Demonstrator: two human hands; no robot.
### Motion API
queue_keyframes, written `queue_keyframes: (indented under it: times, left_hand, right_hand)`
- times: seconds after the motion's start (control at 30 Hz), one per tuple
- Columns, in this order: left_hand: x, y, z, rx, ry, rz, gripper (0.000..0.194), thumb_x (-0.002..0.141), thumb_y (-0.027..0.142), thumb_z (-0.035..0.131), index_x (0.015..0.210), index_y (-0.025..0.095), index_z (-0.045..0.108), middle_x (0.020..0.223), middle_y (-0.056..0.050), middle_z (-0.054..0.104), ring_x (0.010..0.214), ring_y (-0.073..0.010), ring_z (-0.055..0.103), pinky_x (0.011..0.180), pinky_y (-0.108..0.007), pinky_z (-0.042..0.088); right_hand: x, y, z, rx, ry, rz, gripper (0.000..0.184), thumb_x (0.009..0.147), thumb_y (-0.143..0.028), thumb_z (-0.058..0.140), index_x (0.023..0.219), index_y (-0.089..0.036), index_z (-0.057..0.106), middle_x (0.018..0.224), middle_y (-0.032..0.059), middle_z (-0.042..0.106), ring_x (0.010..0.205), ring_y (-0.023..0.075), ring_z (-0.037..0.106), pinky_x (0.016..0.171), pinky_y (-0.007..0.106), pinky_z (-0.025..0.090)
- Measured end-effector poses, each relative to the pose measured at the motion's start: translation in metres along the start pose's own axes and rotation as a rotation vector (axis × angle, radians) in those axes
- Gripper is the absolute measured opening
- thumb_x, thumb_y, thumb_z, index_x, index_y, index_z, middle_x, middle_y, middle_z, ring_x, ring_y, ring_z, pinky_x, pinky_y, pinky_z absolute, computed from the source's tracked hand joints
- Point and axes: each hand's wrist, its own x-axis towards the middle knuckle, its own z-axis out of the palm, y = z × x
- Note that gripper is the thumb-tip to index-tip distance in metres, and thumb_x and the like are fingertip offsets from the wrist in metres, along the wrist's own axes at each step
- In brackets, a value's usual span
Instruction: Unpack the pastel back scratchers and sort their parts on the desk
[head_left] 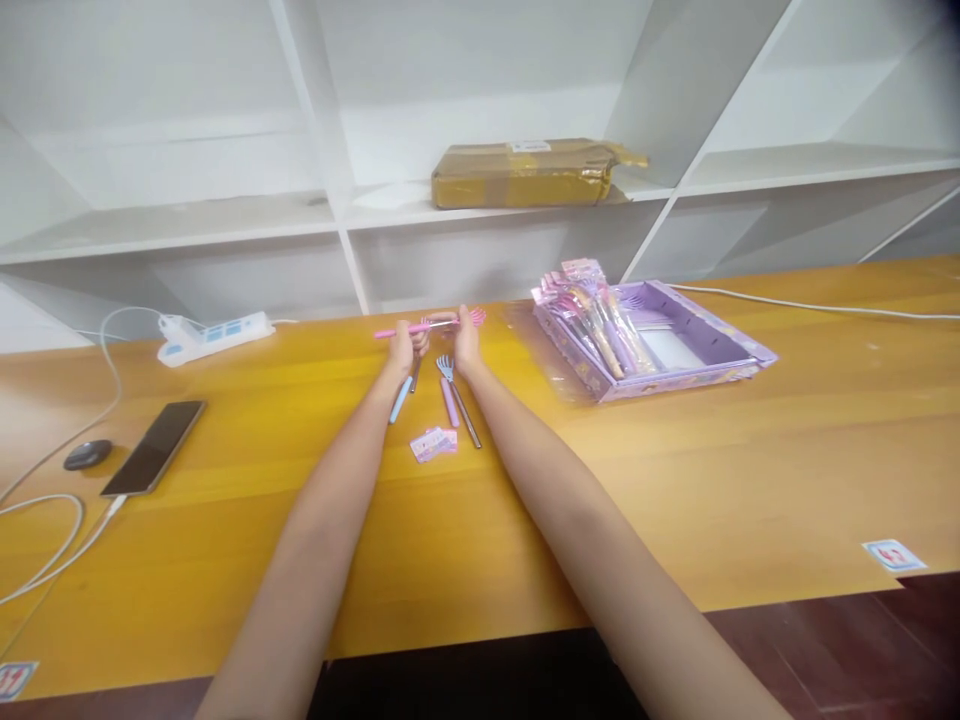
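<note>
A pink back scratcher (442, 324) with a metal shaft is held level between both hands, claw end to the right. Its pink handle is gripped by my left hand (402, 347), fingers closed. Near the claw, my right hand (468, 340) is closed on the other end. Below the hands lie more pieces: a blue handle (400, 400), a purple handle (449, 402), a blue claw (445, 367) and a bare metal rod (466, 416). Small printed cards (433, 443) lie nearer to me.
A purple display box (686, 378) holding several wrapped back scratchers (592, 315) stands at right. At left are a phone (154, 448), a black mouse-like object (88, 455), cables and a power strip (216, 338). A taped carton (517, 175) sits on the shelf behind.
</note>
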Motion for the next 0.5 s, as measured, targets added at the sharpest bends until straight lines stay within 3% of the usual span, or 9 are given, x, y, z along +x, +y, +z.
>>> queue_keyframes:
  times: [0.17, 0.37, 0.5]
  left_hand:
    - [0.0, -0.011, -0.005, 0.042, 0.023, 0.016, 0.069, 0.103, 0.056, 0.064, 0.058, 0.025, 0.021, 0.047, 0.008, 0.019, 0.038, -0.0078, 0.024, 0.042, -0.027, 0.022]
    - [0.002, -0.019, -0.004, 0.076, 0.021, -0.002, 0.072, 0.095, 0.06, 0.075, 0.06, 0.026, 0.022, 0.046, 0.01, 0.018, 0.036, -0.0063, 0.022, 0.041, -0.028, 0.019]
    - [0.004, -0.017, -0.005, 0.064, 0.025, -0.009, 0.071, 0.096, 0.056, 0.074, 0.061, 0.026, 0.02, 0.047, 0.011, 0.017, 0.036, -0.0067, 0.021, 0.04, -0.027, 0.02]
  right_hand:
    - [-0.001, 0.005, -0.003, -0.018, -0.002, 0.055, 0.077, 0.097, -0.088, 0.042, 0.074, -0.021, 0.074, 0.065, 0.0051, 0.069, 0.067, 0.0187, 0.063, 0.061, 0.03, 0.046]
    - [-0.004, 0.009, 0.004, -0.048, 0.001, 0.085, 0.073, 0.099, -0.086, 0.045, 0.075, -0.021, 0.069, 0.06, 0.0014, 0.063, 0.059, 0.0156, 0.057, 0.059, 0.03, 0.045]
    - [-0.006, 0.011, 0.008, -0.064, 0.031, 0.074, 0.067, 0.095, -0.085, 0.054, 0.076, -0.023, 0.069, 0.061, 0.0015, 0.062, 0.058, 0.0178, 0.058, 0.059, 0.032, 0.047]
